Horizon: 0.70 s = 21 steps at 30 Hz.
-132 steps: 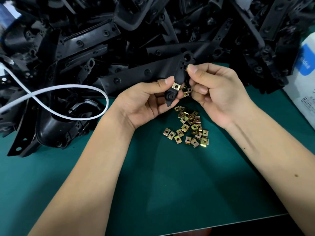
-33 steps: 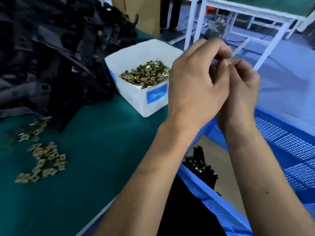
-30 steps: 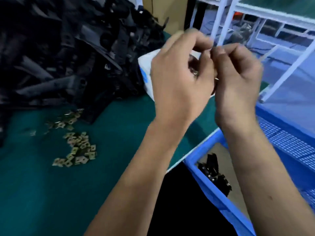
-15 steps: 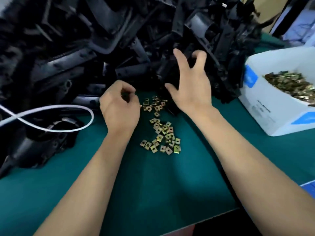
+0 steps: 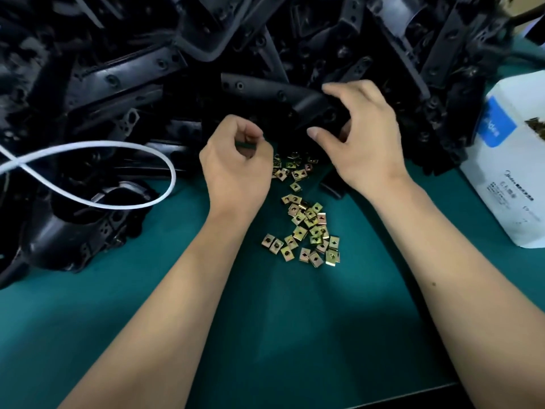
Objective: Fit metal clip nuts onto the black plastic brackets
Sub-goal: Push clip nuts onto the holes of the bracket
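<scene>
Right hand: fingers are curling over the top of a black bracket at the near edge of the heap, thumb reaching under it from the 6 o'clock side. Grip is looking partial, more a hook than a firm hold.

Left hand: fingers curled inward toward the thumb, as if pinching something small. Cannot tell whether a clip nut is in there; nothing metal is showing between the fingertips.

Loose clip nuts are lying scattered on the green surface between the two wrists, trailing toward 12 o'clock up to the foot of the bracket pile.

Risks, as judged from here:
- Bracket is lying interlocked with neighbours; pulling it could be dragging others down onto the nuts, burying or scattering them.
- A half-hooked grip could be slipping as the part comes free.
- White cable is looping over the parts at 9 o'clock; shifting pieces could be snagging it.
- White box of spare nuts is standing at 3 o'clock, near the right forearm; a wide elbow swing could be knocking it.
</scene>
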Tool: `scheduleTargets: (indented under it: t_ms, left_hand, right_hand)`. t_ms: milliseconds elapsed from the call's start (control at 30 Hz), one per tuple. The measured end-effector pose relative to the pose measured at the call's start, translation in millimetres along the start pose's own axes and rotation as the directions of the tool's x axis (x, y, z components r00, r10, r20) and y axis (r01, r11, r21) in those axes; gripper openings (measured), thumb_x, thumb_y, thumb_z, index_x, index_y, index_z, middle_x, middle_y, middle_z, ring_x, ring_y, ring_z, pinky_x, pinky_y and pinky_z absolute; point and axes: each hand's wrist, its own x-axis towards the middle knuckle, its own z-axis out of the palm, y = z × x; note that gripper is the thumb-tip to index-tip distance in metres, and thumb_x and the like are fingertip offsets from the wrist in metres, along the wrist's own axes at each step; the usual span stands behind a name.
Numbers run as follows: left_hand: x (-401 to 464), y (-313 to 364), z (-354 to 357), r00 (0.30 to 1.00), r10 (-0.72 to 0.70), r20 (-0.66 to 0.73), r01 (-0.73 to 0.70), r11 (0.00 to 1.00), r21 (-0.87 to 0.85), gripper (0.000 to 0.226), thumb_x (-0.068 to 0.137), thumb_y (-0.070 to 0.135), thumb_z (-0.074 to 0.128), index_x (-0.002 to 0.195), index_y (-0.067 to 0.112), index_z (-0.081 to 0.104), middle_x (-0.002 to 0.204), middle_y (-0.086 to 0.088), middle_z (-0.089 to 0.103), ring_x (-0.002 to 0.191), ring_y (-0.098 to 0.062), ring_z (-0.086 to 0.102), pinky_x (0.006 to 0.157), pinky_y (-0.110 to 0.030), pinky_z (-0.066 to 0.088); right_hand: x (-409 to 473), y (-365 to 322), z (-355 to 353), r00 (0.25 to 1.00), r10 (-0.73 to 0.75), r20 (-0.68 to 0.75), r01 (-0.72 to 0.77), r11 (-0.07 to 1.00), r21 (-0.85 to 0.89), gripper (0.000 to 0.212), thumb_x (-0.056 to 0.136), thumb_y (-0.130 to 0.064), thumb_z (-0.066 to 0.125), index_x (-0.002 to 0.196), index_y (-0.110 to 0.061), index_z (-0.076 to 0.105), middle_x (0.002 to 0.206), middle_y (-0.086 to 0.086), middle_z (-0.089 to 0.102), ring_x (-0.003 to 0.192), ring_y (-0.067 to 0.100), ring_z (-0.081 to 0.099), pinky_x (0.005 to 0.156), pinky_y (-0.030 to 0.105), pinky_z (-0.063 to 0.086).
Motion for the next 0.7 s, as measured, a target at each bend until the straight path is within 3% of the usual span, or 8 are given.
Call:
scheduleTargets:
  t_ms: [67, 167, 267, 333, 400, 500, 600, 700]
  left_hand:
    - [0, 0, 1, 0.997, -0.043, 0.067, 0.043, 0.999, -0.007, 0.004, 0.089, 0.014, 0.068, 0.09, 0.018, 0.067, 0.085, 0.003, 0.072, 0.079, -0.017, 0.072, 0.075, -0.041, 0.061]
    - [1, -1, 1, 0.989, -0.064, 0.132, 0.064, 0.998, 0.001, 0.005, 0.09, 0.02, 0.069, 0.093, 0.018, 0.073, 0.087, 0.006, 0.074, 0.083, -0.015, 0.074, 0.081, -0.043, 0.062]
    - [1, -1, 0, 0.982, -0.066, 0.176, 0.07, 0.997, -0.016, 0.011, 0.091, 0.02, 0.067, 0.097, 0.019, 0.076, 0.089, 0.008, 0.076, 0.085, -0.013, 0.075, 0.084, -0.041, 0.062]
    - [0, -1, -1, 0.978, -0.049, 0.203, 0.057, 0.998, -0.032, 0.012, 0.092, 0.019, 0.067, 0.1, 0.018, 0.075, 0.093, 0.007, 0.076, 0.087, -0.014, 0.074, 0.086, -0.04, 0.061]
    - [-1, 0, -1, 0.976, -0.016, 0.219, 0.035, 0.996, -0.085, 0.012, 0.092, 0.022, 0.065, 0.101, 0.019, 0.073, 0.097, 0.006, 0.077, 0.088, -0.015, 0.074, 0.084, -0.04, 0.061]
    - [-2, 5, -2, 0.978, -0.055, 0.202, 0.109, 0.956, -0.272, 0.017, 0.092, 0.029, 0.066, 0.103, 0.016, 0.069, 0.098, -0.003, 0.077, 0.083, -0.018, 0.074, 0.067, -0.037, 0.059]
    - [2, 11, -7, 0.921, -0.231, 0.314, 0.369, 0.774, -0.514, 0.027, 0.094, 0.036, 0.071, 0.107, 0.012, 0.067, 0.105, -0.009, 0.078, 0.072, -0.017, 0.068, 0.056, -0.027, 0.055]
    - [11, 8, -21, 0.842, -0.218, 0.493, 0.476, 0.728, -0.493, 0.025, 0.096, 0.036, 0.07, 0.111, 0.015, 0.068, 0.102, -0.003, 0.077, 0.063, -0.01, 0.055, 0.048, -0.02, 0.041]
  right_hand:
    - [0, -1, 3, 1.0, 0.009, -0.006, -0.009, 0.999, 0.047, 0.067, 0.085, -0.038, 0.082, 0.146, -0.028, 0.056, 0.127, -0.005, 0.049, 0.089, 0.009, 0.054, 0.091, 0.039, 0.056]
    - [-1, -2, 7, 0.999, 0.051, 0.02, -0.053, 0.991, 0.124, 0.071, 0.083, -0.039, 0.084, 0.146, -0.025, 0.055, 0.123, -0.003, 0.046, 0.087, 0.009, 0.054, 0.092, 0.031, 0.054]
    - [0, -3, 6, 0.999, 0.043, -0.033, -0.036, 0.981, 0.191, 0.051, 0.083, -0.034, 0.083, 0.131, -0.025, 0.067, 0.114, -0.006, 0.053, 0.08, 0.006, 0.056, 0.088, 0.028, 0.053]
    - [-1, -6, 4, 0.995, 0.021, -0.093, 0.003, 0.968, 0.25, 0.033, 0.085, -0.029, 0.08, 0.118, -0.025, 0.074, 0.106, -0.01, 0.061, 0.091, 0.006, 0.062, 0.089, 0.033, 0.055]
    - [-4, -10, 2, 0.992, 0.027, -0.12, 0.018, 0.934, 0.356, 0.022, 0.087, -0.022, 0.077, 0.109, -0.024, 0.075, 0.102, -0.01, 0.068, 0.09, 0.01, 0.068, 0.077, 0.038, 0.059]
    - [-8, -17, 0, 0.991, 0.042, -0.124, 0.036, 0.826, 0.562, 0.019, 0.09, -0.01, 0.073, 0.108, -0.017, 0.074, 0.101, -0.002, 0.072, 0.08, 0.014, 0.071, 0.058, 0.03, 0.061]
    - [-9, -21, -6, 0.995, 0.049, -0.088, 0.031, 0.68, 0.733, 0.021, 0.092, -0.004, 0.071, 0.112, -0.009, 0.071, 0.098, 0.004, 0.072, 0.08, 0.017, 0.069, 0.064, 0.03, 0.06]
    - [-12, -20, -14, 0.996, 0.006, 0.084, -0.077, 0.463, 0.883, 0.025, 0.094, -0.003, 0.07, 0.117, -0.012, 0.065, 0.092, 0.002, 0.071, 0.078, 0.018, 0.064, 0.067, 0.029, 0.055]
